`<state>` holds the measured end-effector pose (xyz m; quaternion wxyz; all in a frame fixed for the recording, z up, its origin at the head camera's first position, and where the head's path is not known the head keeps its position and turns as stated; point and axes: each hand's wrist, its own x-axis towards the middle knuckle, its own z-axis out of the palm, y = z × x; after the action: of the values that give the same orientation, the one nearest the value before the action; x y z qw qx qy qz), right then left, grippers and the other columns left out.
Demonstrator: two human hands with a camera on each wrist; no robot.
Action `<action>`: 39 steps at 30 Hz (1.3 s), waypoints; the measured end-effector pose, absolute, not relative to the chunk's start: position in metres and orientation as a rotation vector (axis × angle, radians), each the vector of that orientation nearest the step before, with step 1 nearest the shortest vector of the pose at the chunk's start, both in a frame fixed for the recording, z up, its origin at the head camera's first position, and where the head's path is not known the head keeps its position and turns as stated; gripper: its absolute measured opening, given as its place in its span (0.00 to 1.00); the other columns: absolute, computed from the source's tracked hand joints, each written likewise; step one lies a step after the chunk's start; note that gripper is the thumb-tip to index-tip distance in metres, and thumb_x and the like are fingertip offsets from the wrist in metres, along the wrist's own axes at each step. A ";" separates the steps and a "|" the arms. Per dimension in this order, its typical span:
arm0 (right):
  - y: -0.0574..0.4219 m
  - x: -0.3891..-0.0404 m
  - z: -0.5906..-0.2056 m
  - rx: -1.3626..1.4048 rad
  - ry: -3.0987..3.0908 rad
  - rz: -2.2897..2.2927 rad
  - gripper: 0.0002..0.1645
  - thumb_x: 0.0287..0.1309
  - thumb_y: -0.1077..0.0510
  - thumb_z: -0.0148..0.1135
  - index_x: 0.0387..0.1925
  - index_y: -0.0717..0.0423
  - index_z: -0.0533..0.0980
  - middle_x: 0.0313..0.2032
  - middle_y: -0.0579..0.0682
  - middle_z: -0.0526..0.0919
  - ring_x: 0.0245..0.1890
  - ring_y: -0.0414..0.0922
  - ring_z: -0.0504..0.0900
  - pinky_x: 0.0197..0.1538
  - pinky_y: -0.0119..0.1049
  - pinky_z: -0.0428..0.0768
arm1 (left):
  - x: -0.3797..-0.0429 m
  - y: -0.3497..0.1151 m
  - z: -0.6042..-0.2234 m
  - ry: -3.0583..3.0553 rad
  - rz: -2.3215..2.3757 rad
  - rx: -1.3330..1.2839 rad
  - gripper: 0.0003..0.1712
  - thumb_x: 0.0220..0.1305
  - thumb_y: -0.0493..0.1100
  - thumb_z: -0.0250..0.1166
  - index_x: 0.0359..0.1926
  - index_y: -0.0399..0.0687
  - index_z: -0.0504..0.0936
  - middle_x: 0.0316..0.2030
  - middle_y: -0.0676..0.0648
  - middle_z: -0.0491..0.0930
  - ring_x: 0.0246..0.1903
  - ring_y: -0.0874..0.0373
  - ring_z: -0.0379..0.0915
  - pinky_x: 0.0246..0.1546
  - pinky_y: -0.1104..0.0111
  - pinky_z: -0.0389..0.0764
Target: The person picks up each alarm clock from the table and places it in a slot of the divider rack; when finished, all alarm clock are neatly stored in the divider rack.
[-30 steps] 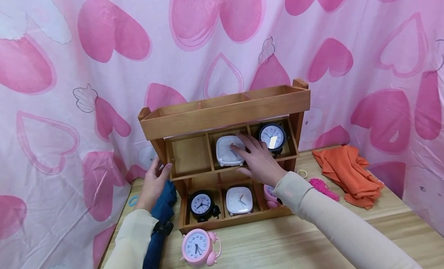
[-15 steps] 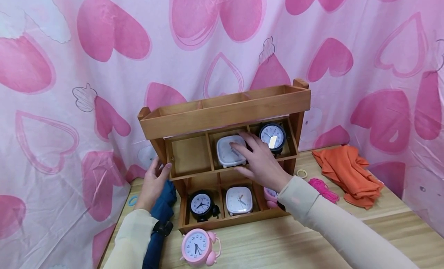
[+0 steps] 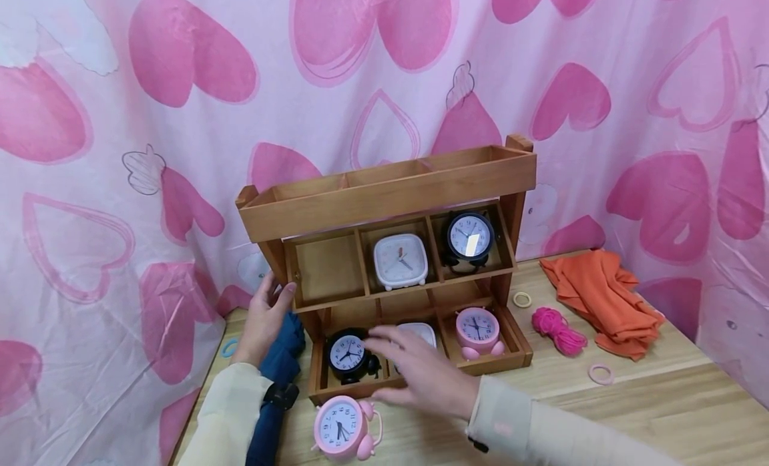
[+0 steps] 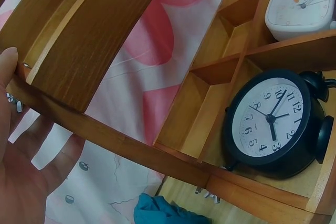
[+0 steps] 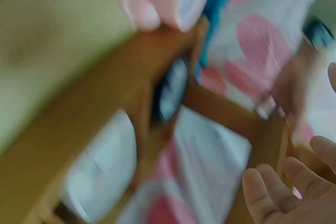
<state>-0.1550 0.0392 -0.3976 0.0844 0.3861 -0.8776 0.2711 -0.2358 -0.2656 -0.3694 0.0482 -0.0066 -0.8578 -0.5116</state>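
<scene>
My left hand (image 3: 264, 319) holds the left side of a wooden display shelf (image 3: 384, 202), thumb at the front and fingers behind the side post. My right hand (image 3: 420, 372) holds nothing and passes in front of the bottom tier, fingers spread. It partly covers a white square clock (image 3: 422, 332) there. Beside that one sit a black alarm clock (image 3: 347, 354) on the left and a pink alarm clock (image 3: 478, 330) on the right. In the tilted middle tier are another white square clock (image 3: 400, 260) and a black twin-bell clock (image 3: 469, 236). Another pink alarm clock (image 3: 340, 427) lies on the table before the shelf.
Dark blue cloth (image 3: 282, 359) lies left of the shelf, near a blue ring (image 3: 230, 348). To the right are orange cloth (image 3: 607, 302), pink yarn (image 3: 559, 331), a yellow ring (image 3: 522, 299) and a pink ring (image 3: 601, 374). A heart-patterned curtain (image 3: 360, 65) hangs behind.
My right hand has left the white clock in the middle tier and moved down and left to the bottom tier. That clock stays in its compartment. The left hand has not moved.
</scene>
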 end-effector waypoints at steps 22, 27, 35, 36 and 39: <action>-0.017 -0.136 -0.482 1.336 -3.015 0.803 0.46 0.54 0.34 0.68 0.71 0.30 0.61 0.68 0.40 0.65 0.61 0.41 0.69 0.63 0.46 0.76 | -0.238 -0.267 -0.369 -2.587 -1.606 -0.042 0.44 0.71 0.64 0.52 0.79 0.59 0.42 0.78 0.43 0.46 0.76 0.39 0.46 0.70 0.47 0.62; -0.025 -0.136 -0.486 1.347 -2.979 0.768 0.46 0.54 0.33 0.67 0.72 0.31 0.60 0.69 0.42 0.64 0.60 0.42 0.69 0.64 0.45 0.75 | -0.237 -0.266 -0.370 -2.602 -1.582 -0.018 0.45 0.71 0.65 0.51 0.79 0.61 0.42 0.78 0.44 0.46 0.76 0.39 0.46 0.70 0.47 0.62; -0.035 -0.138 -0.487 1.279 -3.018 0.771 0.46 0.52 0.29 0.66 0.71 0.28 0.60 0.64 0.38 0.66 0.53 0.38 0.69 0.60 0.41 0.76 | -0.234 -0.264 -0.368 -2.616 -1.567 0.003 0.45 0.70 0.66 0.51 0.79 0.67 0.40 0.78 0.48 0.46 0.76 0.41 0.47 0.69 0.49 0.64; -0.035 -0.138 -0.487 1.273 -3.023 0.776 0.46 0.52 0.28 0.65 0.71 0.28 0.60 0.63 0.37 0.66 0.51 0.37 0.69 0.58 0.39 0.76 | -0.233 -0.264 -0.368 -2.614 -1.570 -0.004 0.45 0.70 0.66 0.51 0.79 0.67 0.40 0.78 0.48 0.46 0.76 0.41 0.47 0.69 0.48 0.64; -0.036 -0.139 -0.488 1.262 -3.037 0.790 0.46 0.52 0.26 0.63 0.71 0.27 0.61 0.59 0.36 0.67 0.48 0.35 0.67 0.55 0.36 0.76 | -0.234 -0.265 -0.367 -2.609 -1.577 -0.019 0.44 0.70 0.65 0.51 0.79 0.67 0.41 0.78 0.48 0.46 0.76 0.40 0.47 0.69 0.48 0.63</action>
<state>-0.1395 -0.0363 -0.4881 -0.1200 0.3703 -0.8915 0.2318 -0.2339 -0.2651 -0.3674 0.0464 -0.0062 -0.8549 -0.5167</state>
